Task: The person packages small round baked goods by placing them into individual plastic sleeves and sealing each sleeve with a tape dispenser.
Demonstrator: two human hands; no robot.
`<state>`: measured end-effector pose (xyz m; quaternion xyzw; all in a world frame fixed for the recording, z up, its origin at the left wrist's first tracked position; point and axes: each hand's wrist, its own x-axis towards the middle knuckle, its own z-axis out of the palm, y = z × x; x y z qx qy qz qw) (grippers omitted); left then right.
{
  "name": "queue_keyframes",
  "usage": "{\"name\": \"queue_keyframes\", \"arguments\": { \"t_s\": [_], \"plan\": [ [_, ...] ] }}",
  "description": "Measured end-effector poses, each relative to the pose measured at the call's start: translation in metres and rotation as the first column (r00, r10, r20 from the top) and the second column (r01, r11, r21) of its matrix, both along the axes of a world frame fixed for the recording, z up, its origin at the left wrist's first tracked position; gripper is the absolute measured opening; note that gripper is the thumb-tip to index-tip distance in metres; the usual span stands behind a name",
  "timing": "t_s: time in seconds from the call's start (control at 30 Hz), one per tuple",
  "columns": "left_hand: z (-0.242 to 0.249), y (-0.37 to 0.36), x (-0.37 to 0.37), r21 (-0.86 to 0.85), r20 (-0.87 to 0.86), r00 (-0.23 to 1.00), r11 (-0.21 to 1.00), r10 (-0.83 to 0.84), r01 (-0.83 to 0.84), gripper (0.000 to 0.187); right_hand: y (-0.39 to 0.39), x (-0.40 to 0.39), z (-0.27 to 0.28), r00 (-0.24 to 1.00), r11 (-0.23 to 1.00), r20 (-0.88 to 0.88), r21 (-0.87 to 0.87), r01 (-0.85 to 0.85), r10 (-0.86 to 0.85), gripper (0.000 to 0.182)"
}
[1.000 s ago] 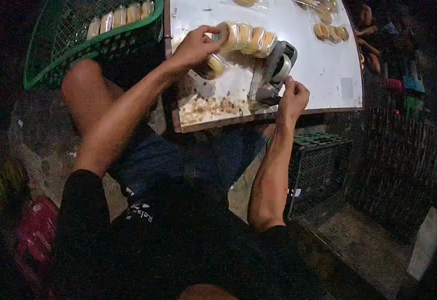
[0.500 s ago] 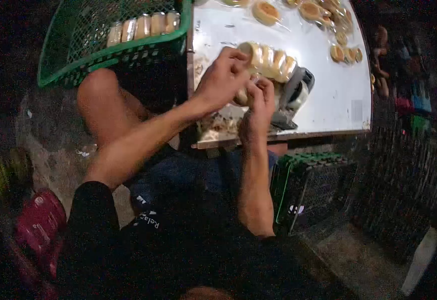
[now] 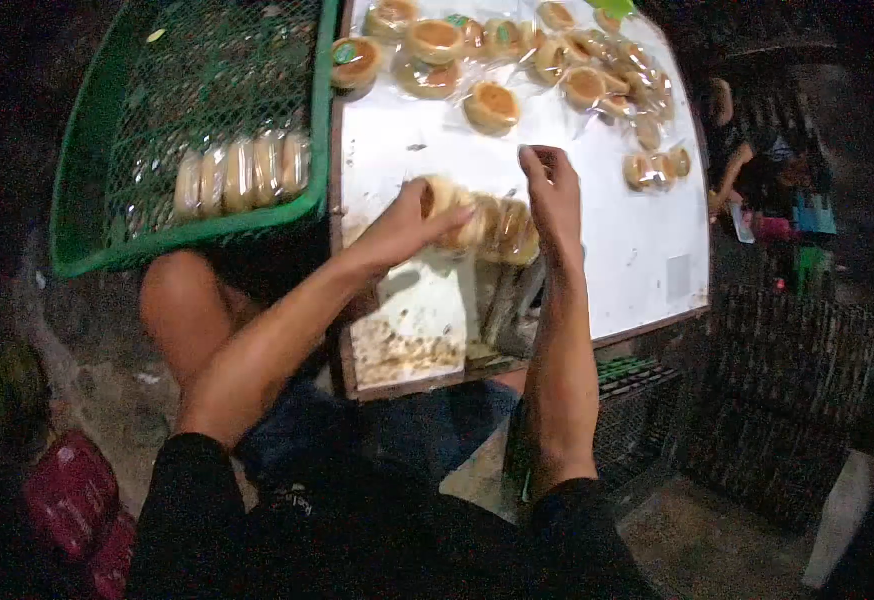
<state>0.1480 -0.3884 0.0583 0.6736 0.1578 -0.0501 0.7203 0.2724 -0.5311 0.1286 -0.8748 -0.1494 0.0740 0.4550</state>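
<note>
My left hand (image 3: 409, 226) is closed around the left end of a pack of round pastries (image 3: 502, 228). They stand in a row on edge, in what looks like clear plastic, blurred by motion, just above the white tabletop (image 3: 412, 300). My right hand (image 3: 554, 195) is raised beside the pack's right end, fingers loosely curled and thumb apart, with nothing visible in it. A grey device (image 3: 529, 300) sits below the pack, mostly hidden behind my right forearm.
On the left, a green plastic crate (image 3: 323, 120) holds a row of wrapped pastries (image 3: 242, 178). Several loose and bagged pastries (image 3: 492, 107) lie across the far part of the table. Dark crates (image 3: 637, 410) stand below the right edge. Another person's arm (image 3: 732, 180) shows at far right.
My hands were together at the pack's near side; now they are apart. My left hand grips the pack's left end, and my right has lifted away from it. The view has shifted.
</note>
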Motion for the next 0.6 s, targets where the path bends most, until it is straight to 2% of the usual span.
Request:
{"name": "queue_keyframes", "arguments": {
  "t_s": [0.03,0.07,0.1,0.13,0.17,0.2,0.23,0.27,0.3,0.33,0.37,0.4,0.43,0.5,0.53,0.57,0.6],
  "plan": [
    [-0.011,-0.001,0.001,-0.073,0.066,0.996,0.995,-0.065,0.070,0.083,0.004,0.026,-0.012,0.999,0.982,-0.032,-0.188,-0.015,0.010,0.051],
    [0.014,0.000,-0.005,0.094,-0.011,0.999,0.995,0.042,-0.041,0.086,0.003,0.055,-0.030,0.997,0.930,-0.070,-0.366,-0.036,0.011,0.060],
    [0.011,0.007,-0.005,0.176,0.020,0.994,0.978,0.108,-0.109,0.086,0.005,0.088,-0.052,0.970,0.843,-0.238,-0.530,-0.092,-0.044,0.076],
    [0.008,0.018,-0.005,0.262,0.054,0.982,0.946,0.181,-0.189,0.086,0.008,0.118,-0.086,0.966,0.820,-0.229,-0.571,-0.037,-0.116,0.083],
    [0.022,0.027,-0.007,0.134,0.035,0.971,0.961,0.237,-0.240,0.082,0.021,0.134,-0.099,0.969,0.822,-0.192,-0.569,0.018,-0.154,0.083],
    [0.029,0.037,-0.006,0.092,0.022,0.965,0.960,0.263,-0.264,0.080,0.040,0.143,-0.105,0.968,0.826,-0.163,-0.560,0.067,-0.189,0.085],
    [0.033,0.045,-0.007,0.051,0.002,0.958,0.957,0.287,-0.287,0.078,0.061,0.151,-0.112,0.979,0.877,-0.053,-0.455,0.152,-0.197,0.082],
    [0.035,0.049,-0.007,0.006,-0.026,0.950,0.951,0.310,-0.310,0.076,0.075,0.155,-0.117,0.990,0.984,-0.054,-0.133,0.122,-0.130,0.073],
    [0.034,0.050,-0.008,-0.047,0.037,0.959,0.959,0.281,-0.279,0.074,0.093,0.151,-0.111,0.998,0.979,-0.055,0.198,0.040,-0.029,0.070],
    [0.038,0.048,-0.005,-0.185,-0.007,0.952,0.935,0.305,-0.301,0.077,0.114,0.128,-0.079,0.989,0.961,0.147,0.272,-0.042,0.001,0.049],
    [0.039,0.049,-0.003,-0.345,-0.057,0.934,0.871,0.353,-0.350,0.077,0.118,0.110,-0.054,0.937,0.985,0.340,0.111,-0.129,0.084,0.045],
    [0.041,0.051,-0.001,-0.491,-0.115,0.914,0.778,0.390,-0.393,0.077,0.119,0.084,-0.034,0.898,0.930,0.420,0.263,-0.258,0.131,0.039],
    [0.047,0.056,-0.001,-0.645,-0.112,0.922,0.679,0.370,-0.351,0.083,0.111,0.046,-0.006,0.877,0.938,0.450,0.200,-0.283,0.169,0.035],
    [0.060,0.066,-0.004,-0.851,-0.065,0.948,0.478,0.311,-0.216,0.087,0.080,-0.005,0.008,0.905,0.791,0.339,0.465,-0.398,0.256,0.028],
    [0.059,0.064,-0.004,-0.885,-0.068,0.936,0.412,0.344,-0.216,0.075,0.055,-0.019,0.009,0.873,0.751,0.344,0.458,-0.476,0.344,0.027],
    [0.057,0.061,-0.006,-0.773,0.000,0.946,0.600,0.325,-0.206,0.067,0.045,-0.043,0.013,0.952,0.760,0.107,0.580,-0.293,0.286,0.032],
    [0.055,0.056,-0.010,-0.622,0.061,0.958,0.761,0.281,-0.184,0.060,0.033,-0.063,0.015,0.963,0.723,-0.109,0.683,-0.107,0.246,0.037]
  ]
}}
